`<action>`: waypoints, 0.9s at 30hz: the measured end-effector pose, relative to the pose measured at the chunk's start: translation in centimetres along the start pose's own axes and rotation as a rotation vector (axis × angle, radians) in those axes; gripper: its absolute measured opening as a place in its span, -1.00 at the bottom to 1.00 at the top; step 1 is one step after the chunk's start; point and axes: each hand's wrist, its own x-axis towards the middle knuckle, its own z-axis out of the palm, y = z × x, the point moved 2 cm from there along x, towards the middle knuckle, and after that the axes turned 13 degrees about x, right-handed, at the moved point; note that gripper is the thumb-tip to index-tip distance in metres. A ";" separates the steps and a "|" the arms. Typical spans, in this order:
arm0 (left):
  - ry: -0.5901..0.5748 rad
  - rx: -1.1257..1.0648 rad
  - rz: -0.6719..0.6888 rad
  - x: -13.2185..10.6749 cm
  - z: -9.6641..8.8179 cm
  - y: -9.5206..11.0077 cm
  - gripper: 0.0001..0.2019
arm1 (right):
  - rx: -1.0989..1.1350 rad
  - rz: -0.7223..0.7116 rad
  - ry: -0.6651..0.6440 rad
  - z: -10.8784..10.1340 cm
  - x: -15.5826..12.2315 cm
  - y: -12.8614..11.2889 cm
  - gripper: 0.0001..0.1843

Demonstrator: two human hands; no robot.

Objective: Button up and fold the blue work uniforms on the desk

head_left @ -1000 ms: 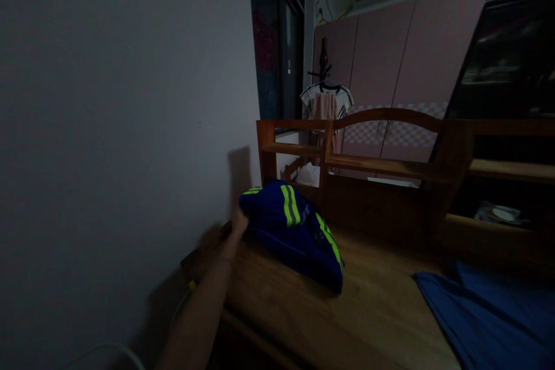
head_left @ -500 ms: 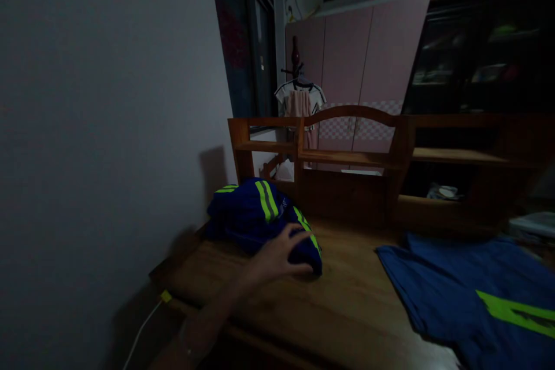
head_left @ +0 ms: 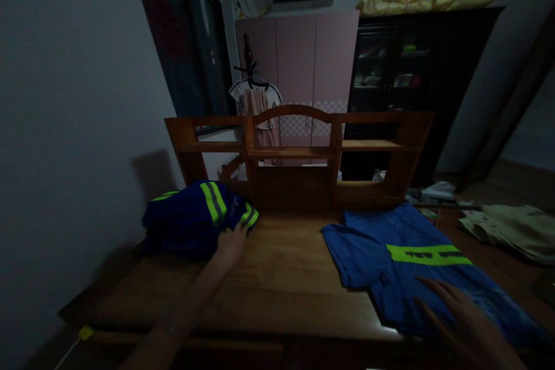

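A dark blue work garment point(head_left: 182, 219) with yellow-green and grey reflective bands lies bunched at the left of the wooden desk. My left hand point(head_left: 232, 241) is at its right edge, fingers bent and pressed into the cloth; the fingertips are partly hidden. On the right, a lighter blue short-sleeved shirt point(head_left: 368, 254) lies spread fairly flat, with a broad yellow-green band and dark marks across it. Over its lower part is my right hand point(head_left: 463, 315), open with the fingers apart. Whether those fingers touch the shirt I cannot tell.
A wooden shelf unit point(head_left: 290, 153) stands along the back of the desk point(head_left: 286, 266). The wall point(head_left: 87, 98) borders the left side. A yellow plug with a white cable point(head_left: 85, 333) hangs at the front left edge. Pale cloth point(head_left: 511, 228) lies beyond the right side.
The view has swung right. My left hand has closed in on the dark garment, whose loose right end is now gathered back toward the bundle. My right hand has come into view over the shirt.
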 end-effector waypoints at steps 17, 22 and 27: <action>0.240 -0.445 0.299 -5.7 -2.7 16.4 -0.74 | -0.404 -0.016 -0.315 7.8 8.1 -3.6 -0.57; 0.298 -0.233 0.045 -1.7 1.4 8.3 -0.62 | -0.380 0.150 -0.200 4.4 12.3 -3.1 -0.58; 0.339 -0.055 -0.156 -0.3 3.8 -2.0 -0.48 | -0.404 0.067 -0.043 0.3 18.4 -6.9 -0.64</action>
